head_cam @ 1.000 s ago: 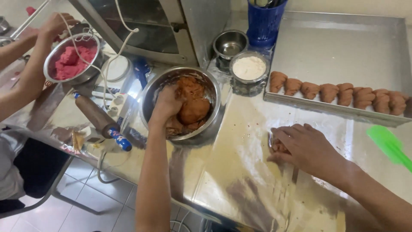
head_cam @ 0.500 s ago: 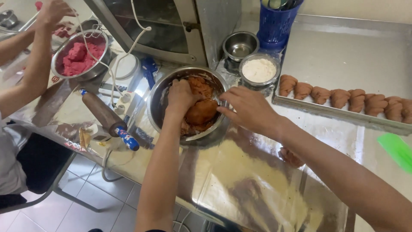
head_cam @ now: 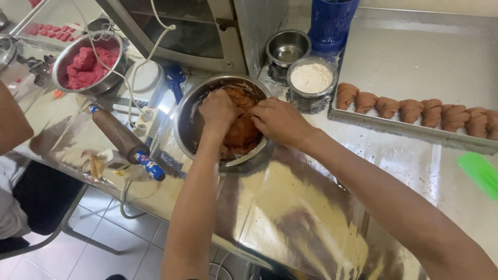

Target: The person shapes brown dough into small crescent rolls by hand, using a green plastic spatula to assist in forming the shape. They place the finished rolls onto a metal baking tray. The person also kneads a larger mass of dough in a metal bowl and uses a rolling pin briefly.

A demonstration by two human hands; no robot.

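Both my hands are inside a steel mixing bowl (head_cam: 188, 122) on the steel table. My left hand (head_cam: 218, 109) presses down on the brown-orange dough (head_cam: 243, 129) in the bowl. My right hand (head_cam: 280, 120) grips the same lump from the right side. The dough is partly hidden under both hands.
A baking tray (head_cam: 415, 129) at the right holds a row of shaped brown dough pieces (head_cam: 410, 110). A flour bowl (head_cam: 311, 78), an empty steel bowl (head_cam: 288, 47) and a blue container (head_cam: 332, 23) stand behind. A rolling pin (head_cam: 124, 140), a bowl of red dough (head_cam: 85, 67) and another person's arm (head_cam: 10, 122) are at left.
My right hand left the table surface, crossed to the bowl and now grips the dough alongside my left hand. The view has shifted a little towards the bowl.
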